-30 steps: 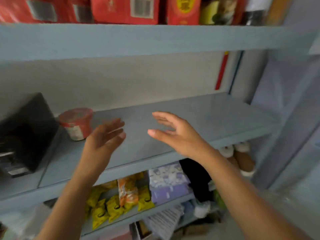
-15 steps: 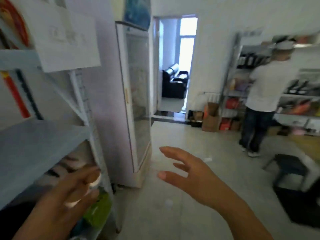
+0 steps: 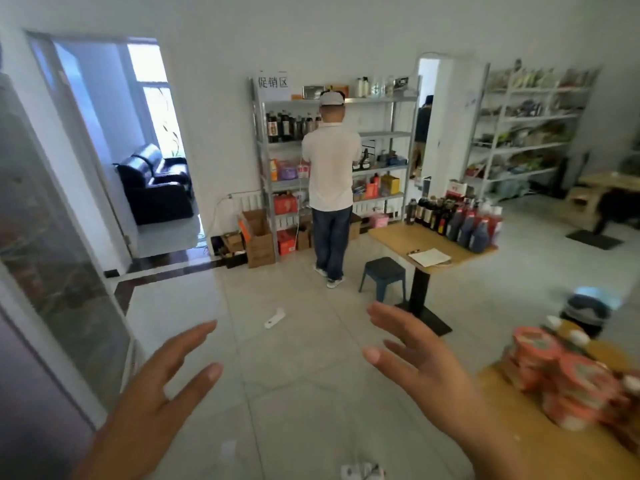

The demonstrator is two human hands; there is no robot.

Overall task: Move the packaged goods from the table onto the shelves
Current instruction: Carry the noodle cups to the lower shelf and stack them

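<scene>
Just left of the desk (image 3: 554, 455), the left hand (image 3: 152, 403) and right hand (image 3: 426, 368) hang over the floor, each grip wide, fingers spread, holding nothing. The red-lidded tubs (image 3: 568, 379) sit stacked on that desk, right of the right hand and apart from it. Far beyond the desk, a person in a white shirt (image 3: 330, 168) faces metal shelves (image 3: 384, 135).
</scene>
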